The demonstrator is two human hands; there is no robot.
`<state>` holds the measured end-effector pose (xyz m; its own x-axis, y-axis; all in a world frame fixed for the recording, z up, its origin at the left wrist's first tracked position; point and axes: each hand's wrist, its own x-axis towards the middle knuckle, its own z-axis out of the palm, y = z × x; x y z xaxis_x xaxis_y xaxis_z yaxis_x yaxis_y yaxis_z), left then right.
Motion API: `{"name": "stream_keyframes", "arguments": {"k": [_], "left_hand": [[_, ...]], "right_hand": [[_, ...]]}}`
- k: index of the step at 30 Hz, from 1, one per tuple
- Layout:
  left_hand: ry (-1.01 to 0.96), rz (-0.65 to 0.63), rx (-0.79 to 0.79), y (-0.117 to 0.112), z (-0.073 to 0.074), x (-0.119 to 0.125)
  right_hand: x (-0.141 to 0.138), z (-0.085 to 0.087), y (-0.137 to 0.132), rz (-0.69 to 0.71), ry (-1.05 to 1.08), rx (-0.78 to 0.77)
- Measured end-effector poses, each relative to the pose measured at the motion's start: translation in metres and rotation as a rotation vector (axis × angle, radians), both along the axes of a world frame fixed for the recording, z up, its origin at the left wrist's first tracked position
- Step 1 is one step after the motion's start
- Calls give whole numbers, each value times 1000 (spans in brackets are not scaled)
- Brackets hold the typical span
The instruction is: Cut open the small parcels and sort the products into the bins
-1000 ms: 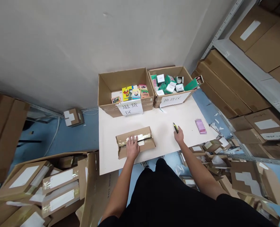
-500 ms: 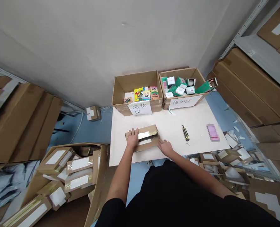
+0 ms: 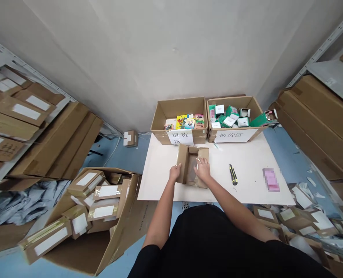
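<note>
A small brown cardboard parcel (image 3: 188, 164) stands opened on the white table (image 3: 246, 185), its flaps up. My left hand (image 3: 175, 172) grips the parcel's left flap. My right hand (image 3: 203, 170) rests curled on the parcel's right side, over the opening. Something pale lies inside the parcel; I cannot make it out. A yellow and black utility knife (image 3: 233, 174) lies on the table to the right of my right hand, apart from it.
Two open cartons with paper labels stand at the table's back: one with colourful small boxes (image 3: 179, 119), one with green and white boxes (image 3: 235, 116). A pink item (image 3: 271, 180) lies far right. A big carton of taped parcels (image 3: 87, 200) sits on the floor left. Shelves of cartons flank both sides.
My right hand left the knife on the table and came to the parcel. Both hands have opened the parcel and its flaps now stand up. The view has swung left.
</note>
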<state>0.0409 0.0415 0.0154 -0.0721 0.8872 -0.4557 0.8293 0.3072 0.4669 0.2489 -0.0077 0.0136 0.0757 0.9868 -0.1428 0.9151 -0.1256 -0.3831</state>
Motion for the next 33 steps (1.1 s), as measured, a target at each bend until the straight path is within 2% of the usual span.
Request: {"name": "stream_keyframes", "arguments": {"k": [3, 5, 7, 10, 12, 14, 16, 18, 20, 23, 27, 30, 33], "left_hand": [[-17, 54, 11, -17, -9, 11], [-18, 82, 11, -24, -10, 12], [-15, 107, 7, -30, -9, 10], [1, 144, 21, -40, -6, 10], [53, 141, 120, -47, -6, 15], [127, 63, 265, -53, -10, 23], [160, -106, 347, -60, -16, 34], [130, -283, 331, -69, -25, 44], [102, -385, 299, -80, -35, 50], [103, -398, 284, -96, -49, 50], [43, -271, 311, -105, -67, 33], [-117, -187, 310, -102, -80, 13], [-223, -163, 321, -92, -87, -10]], "right_hand": [[-16, -11, -8, -36, -56, -112], [-11, -18, -15, -31, -52, -156], [5, -20, -22, -19, 11, -85], [42, -15, -33, -11, 156, 99], [68, -10, -39, -20, 202, 144], [90, -4, -42, -15, 174, 129], [106, -1, -44, 16, 114, 110], [117, 1, -45, 53, 64, 105], [123, 0, -46, 89, 31, 102], [124, -6, -51, 182, -21, 11], [104, -19, -66, 275, -51, -180], [78, -24, -77, 192, -42, -174], [50, -22, -78, 84, -27, -226]]}}
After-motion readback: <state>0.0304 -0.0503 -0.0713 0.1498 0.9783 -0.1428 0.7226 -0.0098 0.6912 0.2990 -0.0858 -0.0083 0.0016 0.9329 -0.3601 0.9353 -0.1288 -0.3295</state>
